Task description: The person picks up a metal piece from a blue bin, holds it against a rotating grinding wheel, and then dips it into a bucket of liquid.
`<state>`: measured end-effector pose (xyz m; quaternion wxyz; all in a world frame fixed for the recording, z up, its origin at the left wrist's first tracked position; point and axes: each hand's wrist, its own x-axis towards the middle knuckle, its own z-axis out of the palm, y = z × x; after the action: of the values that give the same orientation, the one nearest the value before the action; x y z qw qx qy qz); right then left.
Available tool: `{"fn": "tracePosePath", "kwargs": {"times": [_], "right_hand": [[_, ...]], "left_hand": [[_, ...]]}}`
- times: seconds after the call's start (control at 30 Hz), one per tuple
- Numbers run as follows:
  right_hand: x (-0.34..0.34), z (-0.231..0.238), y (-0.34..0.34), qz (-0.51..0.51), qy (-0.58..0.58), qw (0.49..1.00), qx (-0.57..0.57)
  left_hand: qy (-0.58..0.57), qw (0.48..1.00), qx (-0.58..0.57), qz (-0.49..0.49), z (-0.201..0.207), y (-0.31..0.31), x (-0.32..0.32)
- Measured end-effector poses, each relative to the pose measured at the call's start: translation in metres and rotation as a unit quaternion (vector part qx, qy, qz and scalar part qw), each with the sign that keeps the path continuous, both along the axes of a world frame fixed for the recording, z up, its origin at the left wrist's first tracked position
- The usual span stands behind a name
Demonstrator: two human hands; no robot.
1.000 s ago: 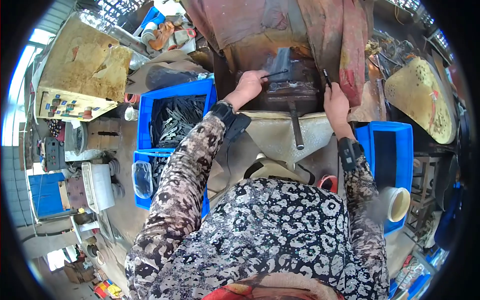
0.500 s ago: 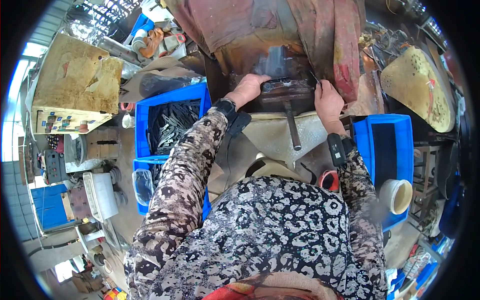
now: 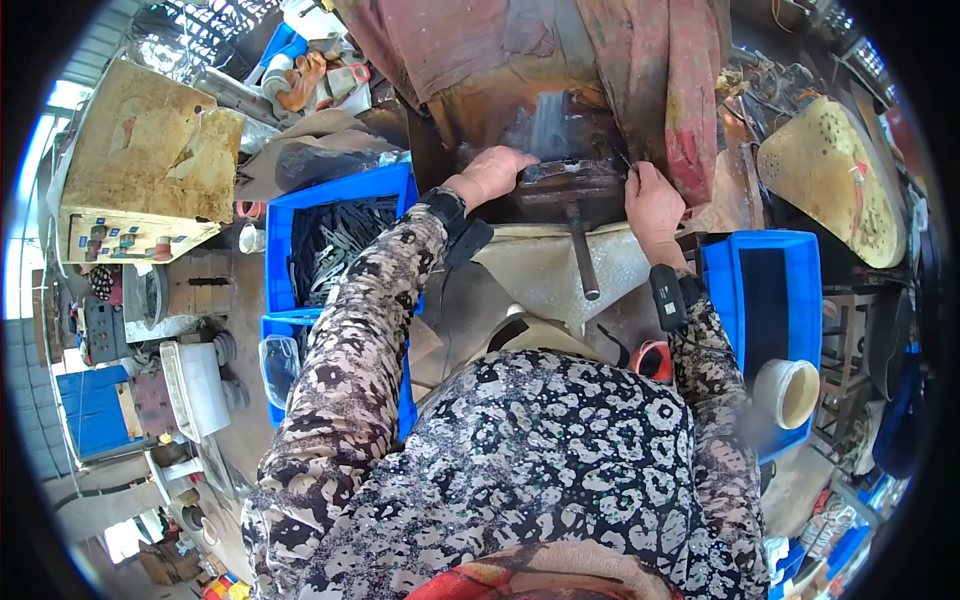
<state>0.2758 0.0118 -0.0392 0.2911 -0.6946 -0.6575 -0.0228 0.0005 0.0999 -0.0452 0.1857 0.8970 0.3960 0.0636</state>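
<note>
My left hand [image 3: 494,172] reaches to the left end of a wet metal rest [image 3: 575,183], its fingers pressed together by the top edge. What they grip there, if anything, is too dark to make out. On the right side of the rest, my right hand [image 3: 655,203] is closed on a thin dark strip [image 3: 624,158] that points up and away. Behind the rest, water or spray [image 3: 549,125] streaks down inside a rusty housing. A metal bar handle [image 3: 582,255] sticks out from the rest toward me.
A blue bin [image 3: 278,255] of dark flat strips [image 3: 335,250] stands at my left. Another blue bin [image 3: 810,300] is at my right, with a white tub [image 3: 787,393] at its near end. A stained red cloth [image 3: 690,130] hangs over the housing. A rusty control box [image 3: 150,150] stands far left.
The dark piece by my left fingertips no longer shows over the rest, whose top is more exposed. Both hands stay almost where they were, and the whole view has shifted slightly.
</note>
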Motion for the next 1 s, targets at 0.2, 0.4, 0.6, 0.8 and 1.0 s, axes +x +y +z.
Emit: {"fn": "tracePosePath", "kwargs": {"times": [0.2,0.4,0.6,0.8,1.0], "right_hand": [[-0.002,-0.002,-0.001,0.011,0.002,1.0,0.015],[-0.001,-0.007,-0.017,-0.013,-0.007,1.0,0.017],[-0.005,-0.007,-0.025,-0.055,-0.001,0.999,0.0],[-0.007,-0.004,-0.025,-0.067,-0.001,0.998,0.003],[0.001,-0.001,-0.025,-0.073,0.02,0.997,0.01]], "left_hand": [[0.003,0.999,0.028,0.019,0.021,-0.016,-0.007],[-0.127,0.981,0.112,0.093,0.038,-0.047,-0.034],[-0.155,0.965,0.152,-0.149,0.061,-0.136,0.028],[-0.137,0.932,0.17,-0.29,0.04,-0.132,0.05],[-0.181,0.935,0.199,-0.233,0.057,-0.124,0.052]]}}
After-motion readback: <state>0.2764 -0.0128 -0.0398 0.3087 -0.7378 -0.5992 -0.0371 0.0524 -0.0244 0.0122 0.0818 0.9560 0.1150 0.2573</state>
